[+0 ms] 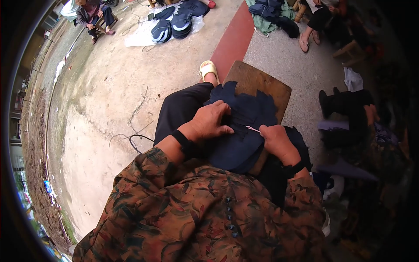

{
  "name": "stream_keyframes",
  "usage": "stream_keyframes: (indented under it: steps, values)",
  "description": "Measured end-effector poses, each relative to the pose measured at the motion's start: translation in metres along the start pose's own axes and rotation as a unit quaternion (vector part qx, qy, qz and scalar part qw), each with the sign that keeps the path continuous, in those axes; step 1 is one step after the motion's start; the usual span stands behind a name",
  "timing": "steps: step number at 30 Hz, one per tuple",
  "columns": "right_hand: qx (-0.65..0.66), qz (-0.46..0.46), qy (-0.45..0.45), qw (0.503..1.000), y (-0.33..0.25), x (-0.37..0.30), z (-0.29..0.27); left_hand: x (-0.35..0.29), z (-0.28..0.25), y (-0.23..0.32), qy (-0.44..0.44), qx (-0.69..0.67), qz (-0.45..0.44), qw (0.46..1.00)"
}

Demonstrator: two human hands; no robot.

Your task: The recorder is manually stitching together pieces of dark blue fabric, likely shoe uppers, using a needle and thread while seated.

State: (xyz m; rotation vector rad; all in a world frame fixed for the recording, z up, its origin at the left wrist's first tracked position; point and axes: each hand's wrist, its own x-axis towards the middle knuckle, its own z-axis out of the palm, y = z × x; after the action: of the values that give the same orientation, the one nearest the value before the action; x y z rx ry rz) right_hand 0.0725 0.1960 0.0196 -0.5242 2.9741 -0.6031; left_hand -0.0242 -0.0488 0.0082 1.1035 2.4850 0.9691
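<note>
Head view: looks down on the lap; clock directions are read from the dark blue cloth (pixel 244 146), with 12 toward the upper edge.
Dark blue cloth: spread over the near part of a wooden board (pixel 264 87), whose bare far end shows at 1 o'clock; the cloth's far edge is jagged, its near edge rounded.
Left hand (pixel 209 120): lies on the cloth's 9 o'clock side, fingers bent, thumb tip set apart from them and resting on the cloth; whether a fold is pinched there, I cannot tell.
Right hand (pixel 279 139): comes in at the cloth's 4 o'clock side, thumb and fingers closed around a thin pale tool (pixel 253 129).
Thin pale tool: its visible end juts from the right fingertips toward 10 o'clock, over the cloth and toward the left thumb.
Cloth and grip: the middle of the cloth lies between both hands, at 3 o'clock from the left one and 9 from the right.
Foot: a pale yellow slipper (pixel 208 67) beyond the board's edge, at 11 o'clock.
Ground: dark pieces (pixel 181 26) piled on white sheeting (pixel 139 37), at 11 o'clock, well apart; a black cable (pixel 133 142) at 9.
Others: a seated person (pixel 94 17) far off at 10 o'clock.
</note>
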Motion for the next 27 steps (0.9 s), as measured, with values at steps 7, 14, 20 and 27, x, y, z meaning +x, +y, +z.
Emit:
stream_keyframes:
  steps: [7, 14, 20, 27]
  values:
    - [0.264, 0.121, 0.170, 0.942, -0.009, 0.000, 0.003, -0.002, -0.002, -0.001, -0.021, -0.004, 0.007, 1.000]
    - [0.770, 0.151, 0.220, 0.579, -0.037, 0.030, 0.028, -0.005, 0.000, -0.006, -0.007, -0.027, 0.036, 0.999]
    - [0.704, 0.165, 0.219, 0.655, -0.050, 0.051, 0.042, -0.007, 0.002, -0.009, 0.013, -0.045, 0.050, 0.998]
    - [0.653, 0.172, 0.268, 0.687, -0.044, 0.052, 0.047, -0.009, 0.002, -0.006, 0.007, -0.028, 0.026, 0.999]
